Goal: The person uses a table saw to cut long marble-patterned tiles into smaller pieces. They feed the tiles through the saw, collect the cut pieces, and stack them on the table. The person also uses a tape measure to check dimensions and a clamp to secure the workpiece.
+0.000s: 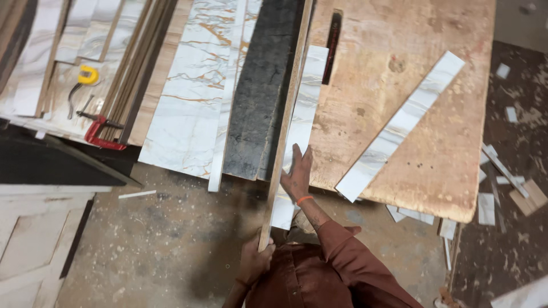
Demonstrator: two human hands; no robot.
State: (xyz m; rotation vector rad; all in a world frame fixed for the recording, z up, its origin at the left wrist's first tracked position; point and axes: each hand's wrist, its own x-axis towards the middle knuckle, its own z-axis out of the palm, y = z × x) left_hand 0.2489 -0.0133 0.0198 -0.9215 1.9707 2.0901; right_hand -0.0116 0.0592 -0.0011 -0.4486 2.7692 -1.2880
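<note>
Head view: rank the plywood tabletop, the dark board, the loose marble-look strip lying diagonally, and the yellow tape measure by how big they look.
1. Plywood tabletop
2. Dark board
3. Marble-look strip
4. Yellow tape measure, clearly smallest

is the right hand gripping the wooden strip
No, the right hand lies flat on the marbled strip; the left hand grips the wooden strip.

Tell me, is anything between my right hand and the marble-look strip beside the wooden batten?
Nothing visible: the right hand rests flat on the marble-look strip, beside the wooden batten that the left hand grips.
</note>
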